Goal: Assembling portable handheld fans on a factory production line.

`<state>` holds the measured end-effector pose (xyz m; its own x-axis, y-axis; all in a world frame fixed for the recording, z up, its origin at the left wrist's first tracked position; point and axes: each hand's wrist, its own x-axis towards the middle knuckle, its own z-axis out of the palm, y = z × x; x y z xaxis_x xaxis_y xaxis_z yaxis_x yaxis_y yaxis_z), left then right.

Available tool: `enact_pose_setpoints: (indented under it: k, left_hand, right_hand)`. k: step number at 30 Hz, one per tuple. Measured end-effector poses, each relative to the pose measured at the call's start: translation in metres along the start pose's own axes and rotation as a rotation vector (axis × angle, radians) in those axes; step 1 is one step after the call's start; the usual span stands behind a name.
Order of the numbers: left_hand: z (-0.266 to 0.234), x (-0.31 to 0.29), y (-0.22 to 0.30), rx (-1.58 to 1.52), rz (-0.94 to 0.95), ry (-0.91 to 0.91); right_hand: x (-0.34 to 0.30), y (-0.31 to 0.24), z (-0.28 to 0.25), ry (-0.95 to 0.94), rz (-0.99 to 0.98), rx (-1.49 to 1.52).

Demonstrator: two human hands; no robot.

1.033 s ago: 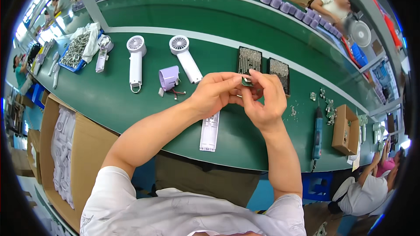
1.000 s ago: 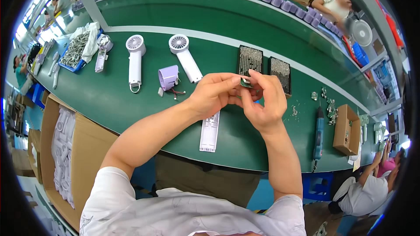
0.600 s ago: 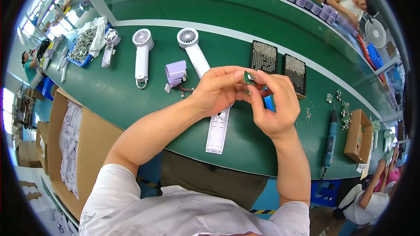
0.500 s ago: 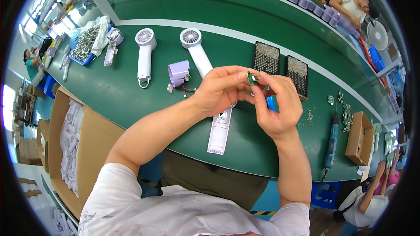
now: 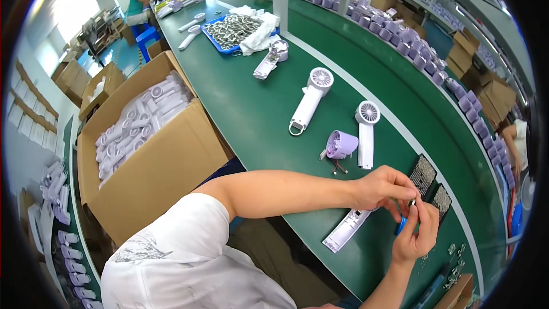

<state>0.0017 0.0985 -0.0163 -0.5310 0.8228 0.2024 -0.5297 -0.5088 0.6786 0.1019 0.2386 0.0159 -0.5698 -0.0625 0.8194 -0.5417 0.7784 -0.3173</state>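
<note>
Close together at the right, my left hand (image 5: 384, 190) and my right hand (image 5: 420, 233) are both closed, fingertips meeting on a small circuit board (image 5: 412, 202). Fingers hide most of the board. A blue cylinder (image 5: 401, 225), which looks like a battery, shows beside my right fingers. Under my hands on the green table lies an open white fan handle shell (image 5: 346, 231). Just beyond my left wrist are a white handheld fan (image 5: 366, 137) and a purple round housing (image 5: 341, 144) with loose wires.
Another handheld fan (image 5: 310, 100) and a partly open unit (image 5: 271, 60) lie farther left. A blue tray (image 5: 233, 50) holds metal rings. Two black trays (image 5: 420, 176) of small parts sit past my hands. A large carton (image 5: 166, 166) of white shells stands left of the table.
The view has swung left, so my hands and the table items appear farther right and the carton shows more fully. Both hands keep hold of the circuit board, now less visible.
</note>
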Motion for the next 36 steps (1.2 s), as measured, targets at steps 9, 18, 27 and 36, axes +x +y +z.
enact_pose_setpoints:
  k: [9, 18, 27, 36]
  left_hand:
    - [0.005, -0.003, 0.004, -0.001, 0.019, 0.061]
    - [0.000, 0.007, -0.006, 0.040, -0.079, -0.004]
    - [-0.003, 0.004, 0.007, 0.022, -0.070, 0.031]
    - [-0.003, -0.001, -0.006, 0.066, -0.076, 0.055]
  right_hand:
    - [-0.001, 0.000, 0.002, 0.002, 0.014, -0.022]
    - [-0.004, 0.002, -0.007, 0.027, 0.064, -0.011]
    - [0.002, 0.015, 0.004, 0.116, 0.174, 0.188]
    - [-0.010, 0.018, 0.001, 0.100, 0.194, 0.203]
